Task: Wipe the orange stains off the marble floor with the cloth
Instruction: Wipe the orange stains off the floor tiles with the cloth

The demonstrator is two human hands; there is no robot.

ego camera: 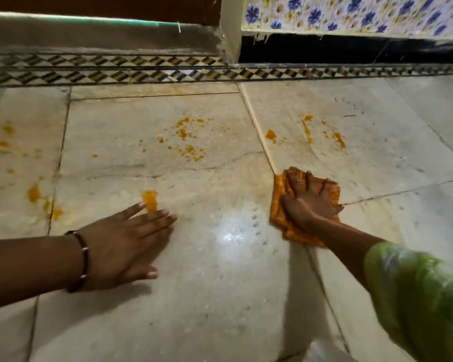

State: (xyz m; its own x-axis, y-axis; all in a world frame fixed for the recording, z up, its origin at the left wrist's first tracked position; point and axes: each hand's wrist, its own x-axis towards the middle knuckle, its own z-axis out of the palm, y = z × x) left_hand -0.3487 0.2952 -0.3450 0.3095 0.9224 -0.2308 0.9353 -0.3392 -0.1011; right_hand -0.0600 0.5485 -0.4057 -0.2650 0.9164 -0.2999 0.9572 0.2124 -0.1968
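the right hand [309, 197] presses the orange cloth [280, 202] flat against the marble floor [220, 296], its fingers [309, 180] spread apart on top of the bunched fabric and pointing away from the person, toward the patterned border strip [115, 69]. the nearest stains to it lie just ahead of those fingertips: a cluster of orange streaks [307, 129] on the same slab, in line with the way the hand points, so a straight push forward looks like the shortest stroke. the spatter [186, 137] on the middle slab sits ahead and to the left, across the joint. the left hand [123, 246] rests open on the floor with straight fingers, its fingertips touching a thick orange blob [149, 201] (it carries no cloth, so that blob would need the right hand to cross over). more smears [34, 193] lie far left, well apart from the cloth.
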